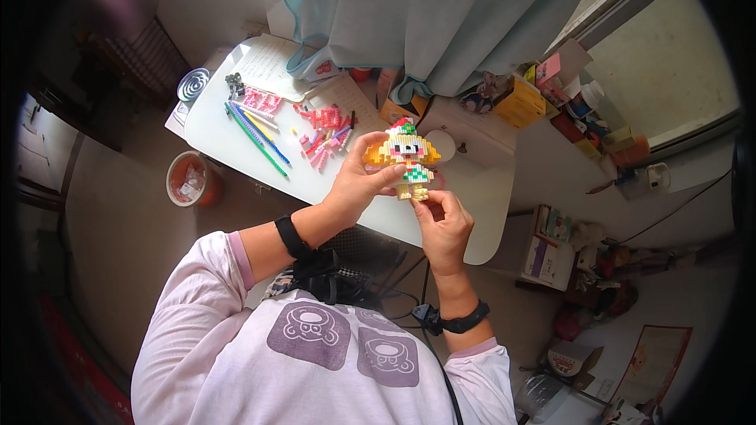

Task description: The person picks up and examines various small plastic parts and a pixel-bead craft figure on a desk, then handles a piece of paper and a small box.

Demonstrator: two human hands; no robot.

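Upright above the table, a toy-brick dog figure (407, 156) faces me. It has yellow ears, a white face, a red and green top piece and a green-and-white outfit. My left hand (360, 174) grips it from the left side, thumb across its body. With thumb and fingertips, my right hand (444, 221) pinches one of the figure's pale yellow feet (420, 194). My fingers hide part of the figure's left side and the underside of that foot.
On the white table (348, 212) lie loose pink bricks (322, 144), long green and blue brick strips (254, 136), a pink brick cluster (261, 101) and open notebooks (271, 65). A waste bin (192, 180) stands left of it. A curtain (437, 18) hangs behind, boxes (520, 103) at the right.
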